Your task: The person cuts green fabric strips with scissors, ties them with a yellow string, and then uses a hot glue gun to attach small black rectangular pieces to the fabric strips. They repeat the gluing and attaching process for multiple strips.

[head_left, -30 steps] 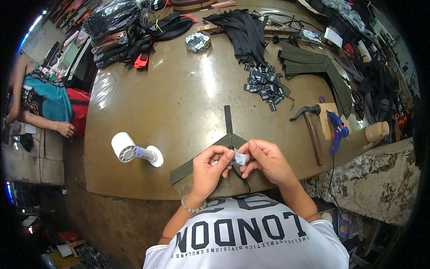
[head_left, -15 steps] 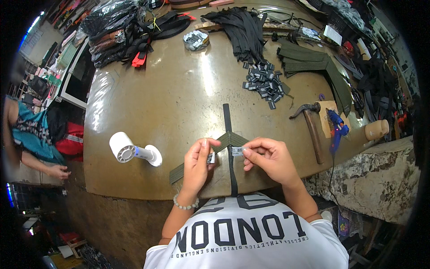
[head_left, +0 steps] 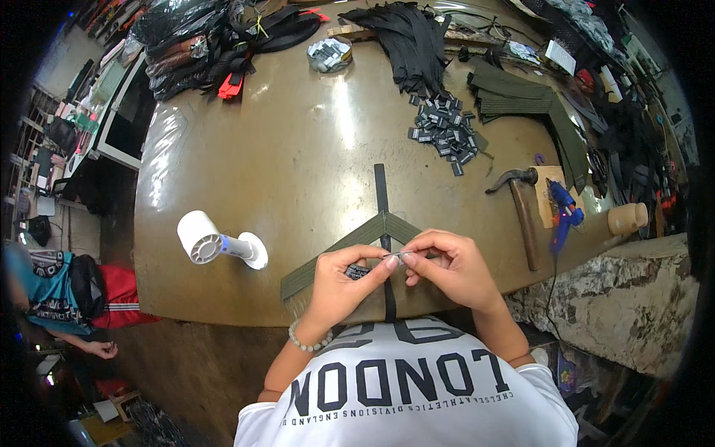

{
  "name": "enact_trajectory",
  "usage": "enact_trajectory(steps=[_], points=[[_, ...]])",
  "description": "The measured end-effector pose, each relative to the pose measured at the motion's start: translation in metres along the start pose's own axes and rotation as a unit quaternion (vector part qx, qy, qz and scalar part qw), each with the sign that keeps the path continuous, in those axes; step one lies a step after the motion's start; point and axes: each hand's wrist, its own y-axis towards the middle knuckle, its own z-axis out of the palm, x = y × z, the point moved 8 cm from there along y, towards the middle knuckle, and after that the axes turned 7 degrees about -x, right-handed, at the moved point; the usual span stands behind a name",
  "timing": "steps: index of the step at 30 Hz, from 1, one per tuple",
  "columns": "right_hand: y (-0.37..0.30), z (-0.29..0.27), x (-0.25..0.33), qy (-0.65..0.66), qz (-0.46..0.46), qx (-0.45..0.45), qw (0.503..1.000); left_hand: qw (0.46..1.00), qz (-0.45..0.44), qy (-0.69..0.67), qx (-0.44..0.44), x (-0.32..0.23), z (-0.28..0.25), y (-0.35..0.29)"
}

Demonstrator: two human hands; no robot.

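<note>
My left hand (head_left: 335,290) and my right hand (head_left: 454,272) meet over the near edge of the table, thumbs and forefingers pinching one small grey-white fabric label (head_left: 397,256) between them. Tucked in the curled fingers of my left hand are more dark printed labels (head_left: 357,273). Beneath both hands lies an olive webbing strap (head_left: 316,269), bent to a peak, one frayed end showing at the left. A narrow black strap (head_left: 381,186) runs away from me past that peak and shows again below my hands.
A white handheld fan (head_left: 199,237) stands at the left. To the right lie a hammer (head_left: 523,223), a blue glue gun (head_left: 564,208) and a tape roll (head_left: 628,217). Farther off are dark labels (head_left: 445,130), black straps (head_left: 402,52), olive straps (head_left: 514,93) and a tub (head_left: 329,56). Another person (head_left: 63,290) is at the left.
My left hand has moved right to join my right hand at the label, which is now pinched by both. The other person at the left has shifted lower in view.
</note>
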Motion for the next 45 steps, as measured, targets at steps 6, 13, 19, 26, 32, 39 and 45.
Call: enact_trajectory(steps=[6, 13, 19, 26, 32, 39, 45], points=[[0.002, 0.002, -0.011, 0.0, 0.029, 0.008, 1.0, 0.999, 0.005, 0.049, -0.01, 0.003, -0.005, -0.001], [0.036, 0.003, -0.019, -0.121, 0.04, 0.032, 0.991, 0.997, 0.018, 0.066, -0.045, 0.016, -0.007, 0.013], [0.078, 0.0, -0.039, -0.263, 0.026, 0.041, 0.964, 0.977, 0.025, 0.202, -0.056, 0.04, -0.005, 0.039], [0.081, -0.008, -0.054, -0.244, 0.09, 0.022, 0.965, 0.979, 0.004, 0.198, -0.058, 0.05, -0.006, 0.044], [0.083, -0.009, -0.057, -0.266, 0.081, 0.021, 0.96, 0.97, 0.009, 0.231, -0.074, 0.047, -0.006, 0.042], [0.083, -0.009, -0.049, -0.24, 0.069, 0.005, 0.968, 0.965, 0.043, 0.247, -0.073, 0.041, -0.003, 0.04], [0.025, -0.01, -0.038, -0.344, 0.096, -0.007, 0.934, 0.967, 0.019, 0.246, -0.066, 0.045, -0.002, 0.03]])
